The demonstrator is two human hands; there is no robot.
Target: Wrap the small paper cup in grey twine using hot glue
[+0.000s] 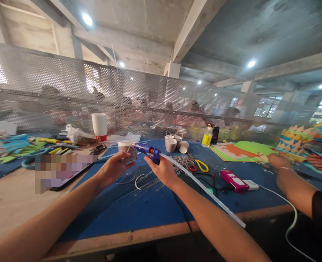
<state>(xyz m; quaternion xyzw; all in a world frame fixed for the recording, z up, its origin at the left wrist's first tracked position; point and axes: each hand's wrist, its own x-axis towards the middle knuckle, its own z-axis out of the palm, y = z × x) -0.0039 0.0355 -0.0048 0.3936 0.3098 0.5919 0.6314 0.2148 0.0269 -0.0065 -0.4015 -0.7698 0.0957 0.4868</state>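
My left hand (113,166) is closed around a small paper cup (127,148) with a greyish wrapped side and a white rim. In my right hand (163,170) is a blue hot glue gun (148,150), its nozzle pointing left at the cup's upper side. Whether the tip touches the cup I cannot tell. A long white glue stick (204,189) sticks out of the gun's back, over my right forearm. Below my hands lie thin clear strands and a white curved strip (139,182). Behind the gun stand several small wrapped cups (171,144), one tipped over.
A stack of white paper cups (99,125) stands at back left, near a tablet (71,171) and blue scissors (31,160). Yellow-handled scissors (201,165), a tangle of grey cord (182,162) and a pink power strip (234,181) lie rightward. A co-worker's hands work at far right.
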